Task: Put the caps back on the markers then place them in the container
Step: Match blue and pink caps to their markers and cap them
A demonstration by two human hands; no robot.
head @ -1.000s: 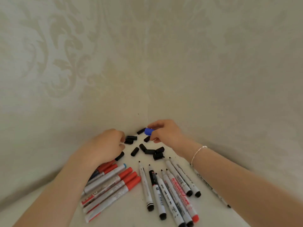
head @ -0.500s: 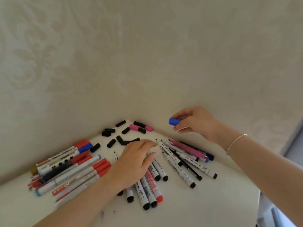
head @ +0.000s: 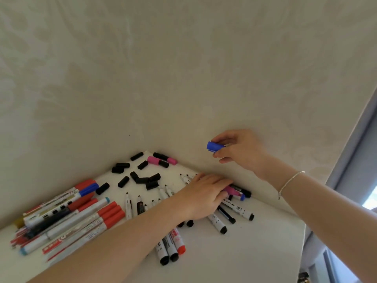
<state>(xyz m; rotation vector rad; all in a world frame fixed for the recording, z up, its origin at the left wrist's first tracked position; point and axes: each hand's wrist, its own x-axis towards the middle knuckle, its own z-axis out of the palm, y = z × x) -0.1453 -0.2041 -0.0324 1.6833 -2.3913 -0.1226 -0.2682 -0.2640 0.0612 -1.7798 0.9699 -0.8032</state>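
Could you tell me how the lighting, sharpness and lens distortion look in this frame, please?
Head view: soft, even light with faint shadows under the left hand; mildly soft focus, print on the markers unreadable; wide-angle bending tilts the wall; bright overexposed patch at the right edge.

Cap and marker count, relative to the black cap cluster [head: 142,176]:
About 12 loose black plastic caps; two pink caps [head: 154,160] just behind; one blue cap [head: 214,146] held right; roughly 25 markers.

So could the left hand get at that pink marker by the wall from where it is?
Probably yes. The left hand already lies over the pile with its fingertips on the pink marker, and nothing covers it. The right hand is up and clear, pinching a blue cap.
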